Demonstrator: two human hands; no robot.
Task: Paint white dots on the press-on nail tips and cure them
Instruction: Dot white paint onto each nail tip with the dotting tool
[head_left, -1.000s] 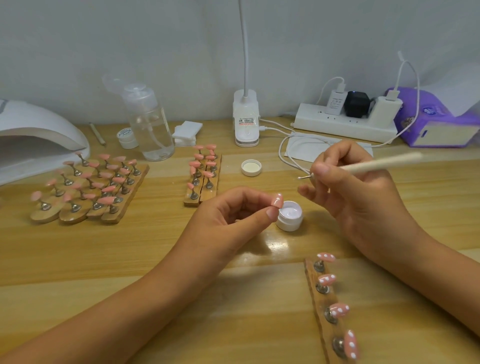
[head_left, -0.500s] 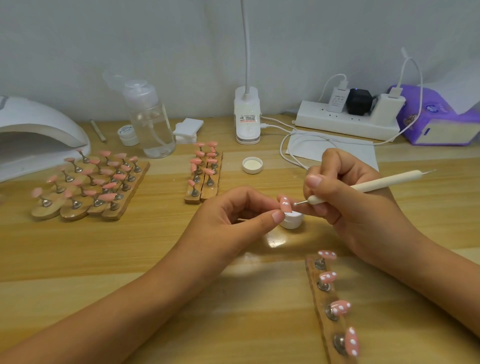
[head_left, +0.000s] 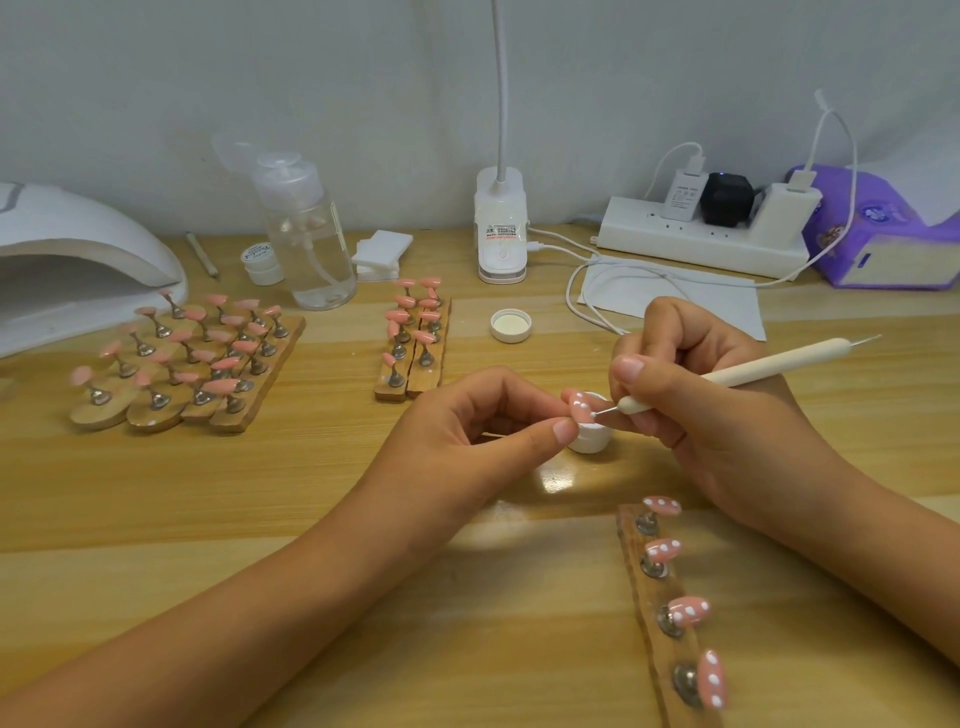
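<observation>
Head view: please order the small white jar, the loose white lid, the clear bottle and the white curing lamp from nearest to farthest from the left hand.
From the left hand:
1. The small white jar, just right of its fingertips.
2. The loose white lid, behind the hand.
3. The clear bottle, far back, to the left.
4. The white curing lamp, at the left edge.

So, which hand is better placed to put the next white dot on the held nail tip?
The right hand: it grips the dotting tool, its point at the nail tip. The left hand is occupied holding that tip over the white jar.
</observation>
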